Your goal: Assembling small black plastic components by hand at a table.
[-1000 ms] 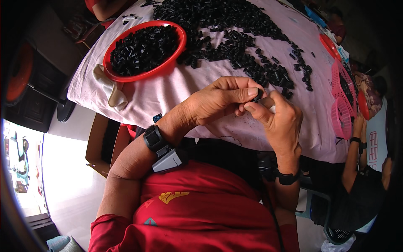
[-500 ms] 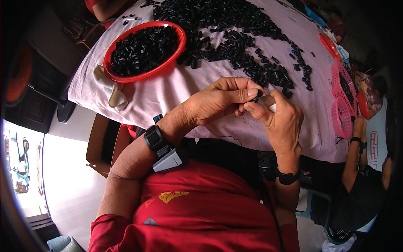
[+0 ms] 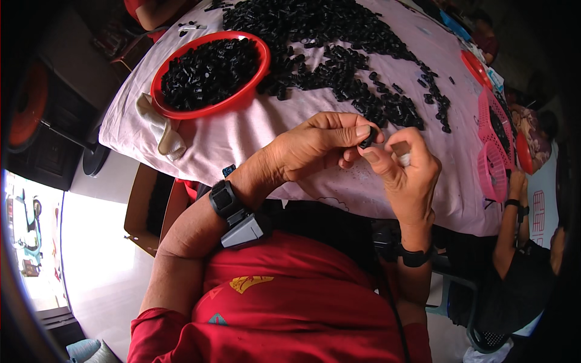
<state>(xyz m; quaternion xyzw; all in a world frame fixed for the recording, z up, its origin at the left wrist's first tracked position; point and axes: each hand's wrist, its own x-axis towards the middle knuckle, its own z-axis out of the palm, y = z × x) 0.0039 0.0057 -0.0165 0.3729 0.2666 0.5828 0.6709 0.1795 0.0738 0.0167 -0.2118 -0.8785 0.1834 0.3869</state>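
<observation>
My left hand (image 3: 324, 142) is closed, pinching a small black cylindrical part (image 3: 367, 143) between thumb and fingers above the near side of the table. Just to its right, my right hand (image 3: 408, 166) is curled, its thumb pointing toward that part, with a slight gap between the two hands. A small whitish piece (image 3: 404, 159) shows inside the curled right fingers; its kind is too covered to tell. Beyond both hands, many similar black parts (image 3: 315, 27) lie in a wide heap with a trail of loose ones toward me.
A red basin (image 3: 261, 69) full of black parts stands at the left on the pink tablecloth (image 3: 242, 142). A pale cloth (image 3: 166, 136) hangs by it. Pink baskets (image 3: 493, 169) stand at the right edge, near a co-worker's arms (image 3: 511, 206). An open cardboard box (image 3: 139, 212) sits below left.
My right hand has drawn slightly right, away from the black part, and its fingers have curled in more. The left hand keeps its pinch almost in place.
</observation>
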